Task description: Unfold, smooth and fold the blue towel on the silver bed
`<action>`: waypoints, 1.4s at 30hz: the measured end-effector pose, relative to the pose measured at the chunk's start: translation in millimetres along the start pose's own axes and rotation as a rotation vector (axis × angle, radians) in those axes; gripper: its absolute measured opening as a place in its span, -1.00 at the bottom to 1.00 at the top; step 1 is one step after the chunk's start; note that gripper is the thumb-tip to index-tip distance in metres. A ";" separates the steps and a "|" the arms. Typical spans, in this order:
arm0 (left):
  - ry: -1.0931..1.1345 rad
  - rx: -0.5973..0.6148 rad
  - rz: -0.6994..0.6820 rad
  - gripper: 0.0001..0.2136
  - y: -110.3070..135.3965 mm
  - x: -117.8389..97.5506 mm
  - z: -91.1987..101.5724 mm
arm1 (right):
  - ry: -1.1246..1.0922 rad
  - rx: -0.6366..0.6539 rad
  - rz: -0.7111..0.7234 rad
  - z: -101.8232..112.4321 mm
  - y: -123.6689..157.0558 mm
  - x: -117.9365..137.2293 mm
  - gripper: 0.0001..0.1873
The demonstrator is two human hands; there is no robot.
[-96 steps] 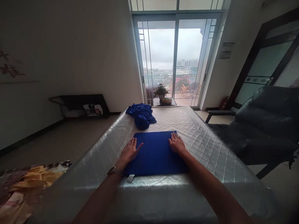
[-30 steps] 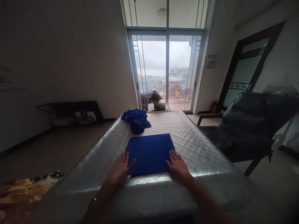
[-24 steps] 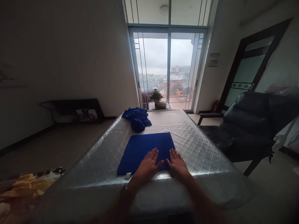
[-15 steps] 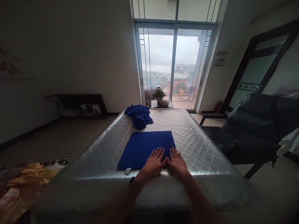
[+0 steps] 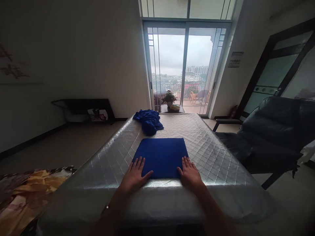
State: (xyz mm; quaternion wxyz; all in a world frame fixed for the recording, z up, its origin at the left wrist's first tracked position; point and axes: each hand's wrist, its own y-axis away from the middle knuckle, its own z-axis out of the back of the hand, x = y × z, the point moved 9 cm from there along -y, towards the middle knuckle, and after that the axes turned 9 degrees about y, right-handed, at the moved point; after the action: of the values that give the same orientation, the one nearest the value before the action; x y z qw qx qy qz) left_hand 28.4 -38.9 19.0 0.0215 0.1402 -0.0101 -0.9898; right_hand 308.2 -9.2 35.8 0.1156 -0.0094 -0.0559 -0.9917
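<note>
Blue folded cloth (image 5: 161,155) lies as a flat rectangle at the near middle of a mattress (image 5: 221,164) wrapped in shiny quilted plastic. The left hand (image 5: 135,175) rests palm down at the cloth's near left corner, fingers spread, thumb lying on the fabric. The right hand (image 5: 190,173) rests palm down at the near right corner, fingers loosely spread and flat. Neither hand pinches anything. The step in hand looks like pressing the folded piece smooth and squaring its near edge. Any further fold or lift would call for gripping both near corners evenly, so that the layers stay aligned. A crumpled blue cloth (image 5: 149,120) sits at the far left of the mattress. A dark chair (image 5: 270,137) stands to the right.
</note>
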 end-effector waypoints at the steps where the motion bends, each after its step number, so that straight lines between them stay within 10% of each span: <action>1: 0.001 -0.007 0.000 -0.03 1.1 -1.2 1.0 | 0.011 -0.008 0.004 0.3 0.2 -0.2 -0.27; 18: 0.022 0.140 0.061 0.08 6.5 -17.6 13.9 | -0.001 -0.110 -0.009 7.4 -72.4 -5.7 -0.29; 27: 0.120 0.084 -0.429 -0.23 -44.3 -172.1 -9.4 | 0.042 -0.137 0.033 5.1 -71.1 -6.7 -0.32; 30: 0.133 0.094 -0.441 -0.21 -57.9 -189.2 -24.8 | 0.082 -0.142 0.058 4.5 -70.4 -5.6 -0.34; 35: 0.124 0.069 -0.371 -0.18 -61.7 -152.7 -26.4 | 0.037 -0.141 0.020 7.0 -69.3 -6.0 -0.33; 42: 0.044 -0.015 -0.040 -0.15 -62.7 -19.4 2.0 | 0.011 -0.108 -0.004 7.0 -73.1 -5.9 -0.31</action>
State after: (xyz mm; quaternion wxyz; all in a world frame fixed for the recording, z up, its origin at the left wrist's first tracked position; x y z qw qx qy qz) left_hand 43.9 24.7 24.6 0.0029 0.1620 0.0005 -0.9868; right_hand 297.1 63.7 34.6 0.1134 -0.0102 -0.0014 -0.9935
